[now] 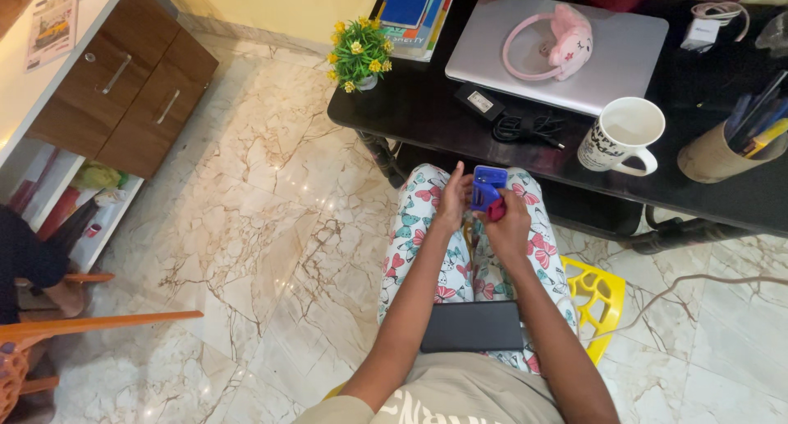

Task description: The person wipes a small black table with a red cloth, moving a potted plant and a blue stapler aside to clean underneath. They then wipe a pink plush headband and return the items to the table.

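Both hands, left hand (451, 201) and right hand (507, 219), pinch a small blue stapler (486, 187) over the lap; it looks light, rigid, best gripped by its sides.

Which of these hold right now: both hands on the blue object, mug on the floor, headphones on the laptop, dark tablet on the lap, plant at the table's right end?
1. Both hands, left hand and right hand, hold the blue object. True.
2. The mug is on the floor. False: it stands on the black table.
3. The pink headphones lie on the closed laptop. True.
4. The dark tablet lies on the lap. True.
5. The plant is at the table's right end. False: left corner.
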